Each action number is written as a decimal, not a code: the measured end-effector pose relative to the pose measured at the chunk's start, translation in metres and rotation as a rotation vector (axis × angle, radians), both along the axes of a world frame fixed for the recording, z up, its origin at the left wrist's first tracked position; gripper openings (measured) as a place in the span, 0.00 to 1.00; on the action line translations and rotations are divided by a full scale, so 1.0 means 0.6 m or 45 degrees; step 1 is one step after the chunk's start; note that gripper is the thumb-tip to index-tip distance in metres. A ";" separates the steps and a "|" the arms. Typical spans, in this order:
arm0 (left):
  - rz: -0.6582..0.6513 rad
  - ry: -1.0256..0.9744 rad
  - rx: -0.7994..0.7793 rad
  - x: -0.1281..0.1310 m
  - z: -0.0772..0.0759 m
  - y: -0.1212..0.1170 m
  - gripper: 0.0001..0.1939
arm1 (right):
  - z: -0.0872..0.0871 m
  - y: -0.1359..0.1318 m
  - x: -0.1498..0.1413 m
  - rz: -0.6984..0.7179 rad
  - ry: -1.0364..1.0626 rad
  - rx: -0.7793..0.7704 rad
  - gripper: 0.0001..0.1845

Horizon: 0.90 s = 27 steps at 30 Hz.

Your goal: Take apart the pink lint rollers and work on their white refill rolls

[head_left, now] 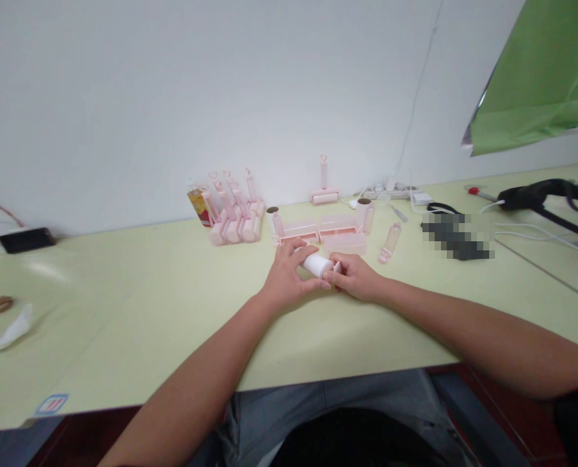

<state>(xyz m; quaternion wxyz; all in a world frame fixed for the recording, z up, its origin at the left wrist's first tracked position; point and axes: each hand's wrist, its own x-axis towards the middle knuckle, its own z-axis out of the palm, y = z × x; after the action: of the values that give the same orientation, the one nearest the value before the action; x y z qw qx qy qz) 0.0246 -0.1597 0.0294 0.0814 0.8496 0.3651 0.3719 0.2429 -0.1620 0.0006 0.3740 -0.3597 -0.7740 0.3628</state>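
Observation:
Above the table's middle, my left hand (289,277) is wrapped round a white lint roller sheet roll (314,264), thumb on the near side and fingers over the far side. My right hand (355,277) pinches a small pale pink plastic part (337,266) at the roll's right end. How far that part sits inside the roll is hidden by the fingers. Just beyond my hands lie pale pink lint roller covers (343,244) and an upright sheet roll with a brown core (364,214). A loose pink handle (390,242) rests to the right.
Several pink lint rollers (235,227) stand grouped at the back left, beside a yellow and red package (200,206). Another lint roller (324,196) stands by the wall. A black phone (26,240) lies far left. Cables, a power strip (390,192) and a black strap (541,202) occupy the right.

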 end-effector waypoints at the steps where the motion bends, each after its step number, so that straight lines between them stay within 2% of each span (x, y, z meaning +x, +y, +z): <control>1: -0.012 0.006 -0.004 -0.001 0.001 0.001 0.41 | -0.001 0.000 0.000 0.007 0.006 0.000 0.23; 4: -0.053 0.045 -0.019 -0.007 0.003 0.004 0.41 | -0.003 0.001 0.001 0.030 0.034 -0.033 0.22; 8: -0.100 0.092 -0.009 -0.012 0.004 0.008 0.36 | -0.005 0.004 0.003 0.010 0.060 -0.047 0.23; 14: -0.056 0.096 0.016 -0.008 0.001 0.007 0.34 | -0.001 0.005 0.003 -0.110 -0.022 0.036 0.25; 27: 0.019 0.096 0.095 -0.001 -0.003 0.004 0.33 | 0.008 -0.007 -0.005 -0.201 -0.065 0.142 0.22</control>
<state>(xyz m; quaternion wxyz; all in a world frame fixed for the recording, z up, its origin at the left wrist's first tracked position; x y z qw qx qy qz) 0.0242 -0.1573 0.0278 0.0330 0.8627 0.3601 0.3536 0.2400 -0.1661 0.0052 0.4010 -0.4074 -0.7715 0.2793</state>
